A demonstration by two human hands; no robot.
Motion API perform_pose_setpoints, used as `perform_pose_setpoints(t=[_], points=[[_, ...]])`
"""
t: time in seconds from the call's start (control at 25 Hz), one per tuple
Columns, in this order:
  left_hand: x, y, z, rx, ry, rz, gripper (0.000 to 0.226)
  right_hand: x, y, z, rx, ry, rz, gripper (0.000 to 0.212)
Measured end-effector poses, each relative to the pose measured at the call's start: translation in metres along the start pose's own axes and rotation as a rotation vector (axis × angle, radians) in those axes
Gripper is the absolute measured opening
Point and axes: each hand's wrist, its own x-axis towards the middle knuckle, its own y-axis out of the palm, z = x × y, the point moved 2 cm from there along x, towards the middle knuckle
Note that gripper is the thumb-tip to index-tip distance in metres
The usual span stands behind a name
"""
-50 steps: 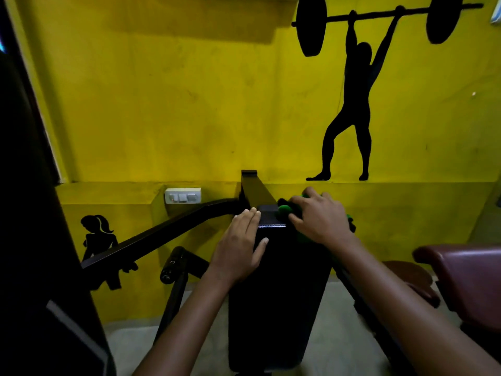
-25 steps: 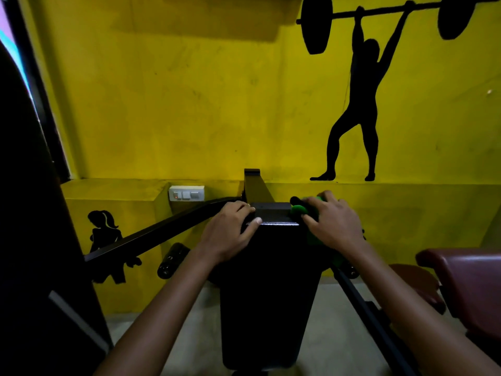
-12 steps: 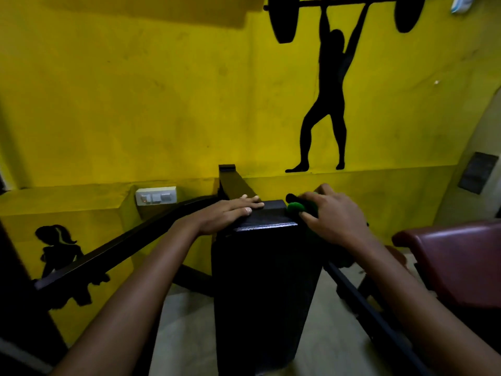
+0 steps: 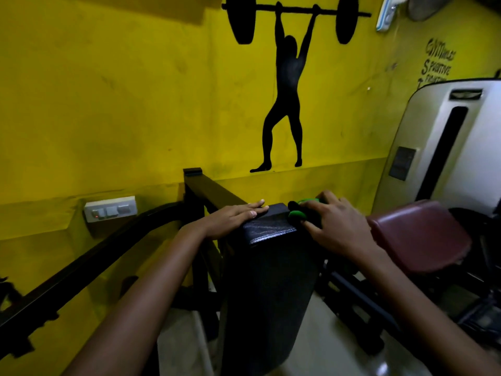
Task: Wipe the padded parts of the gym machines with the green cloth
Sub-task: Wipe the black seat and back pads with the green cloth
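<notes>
The right hand [image 4: 334, 227] is pressing the green cloth [image 4: 298, 213] onto the top right corner of the black pad [image 4: 268, 280], fingers curled over it. The left hand [image 4: 233, 219] is lying flat on the top left. The pad's long face is running downward toward the person, nearer the right hand.

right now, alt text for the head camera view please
Two bare hands on top of a black pad: the left hand lies flat, the right hand holds a green cloth. Yellow wall behind.
</notes>
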Motion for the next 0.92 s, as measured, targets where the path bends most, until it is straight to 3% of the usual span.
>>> perform_pose_setpoints(t=[0.24,0.44,0.68,0.84,0.92], points=[[-0.001,0.005,-0.001,-0.009,-0.01,-0.032,0.041,0.009,-0.003,0.009,0.011,0.098,0.004,0.044],[0.011,-0.008,0.008,0.007,0.068,0.074,0.04,-0.004,-0.009,0.017,-0.019,0.056,0.028,0.042],[0.031,-0.008,0.034,0.129,0.454,-0.001,0.04,0.025,-0.006,0.045,-0.129,0.269,0.049,0.042],[0.047,0.003,0.047,0.021,0.666,-0.044,0.06,-0.014,-0.012,0.083,-0.081,0.208,-0.03,0.041],[0.05,0.009,0.05,-0.067,0.68,-0.08,0.059,-0.02,-0.012,0.091,-0.059,0.207,-0.041,0.04]])
